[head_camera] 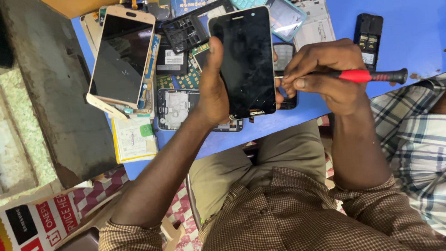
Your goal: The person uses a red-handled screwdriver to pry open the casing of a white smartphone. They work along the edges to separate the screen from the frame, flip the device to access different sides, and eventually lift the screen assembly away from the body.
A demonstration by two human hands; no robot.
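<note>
The left hand [212, 89] grips a black smartphone [244, 61] by its left edge, thumb laid up along that edge and fingers hidden behind, holding it screen-up just above the blue desk [418, 17]. The right hand [321, 76] is closed around a red-handled screwdriver [369, 76], pinching the shaft near the tip; the tip meets the phone's right edge, though the contact point is partly hidden by the fingers. The handle's black cap juts out to the right of that hand, over bare blue surface, the widest open room on the desk. Beyond and to the left of the left hand the desk is crowded: a gold-framed phone with its screen lifted [120, 59], loose circuit boards and back frames [178, 100], and teal keypad shells [266, 0] lie touching or overlapping. The desk's near edge runs just under both wrists. To the right of the right hand, another person's arm in a checked sleeve [440, 144] rests close by the desk's edge. The held phone's glass is dark, glossy and smudged, with small marks near its lower end.
</note>
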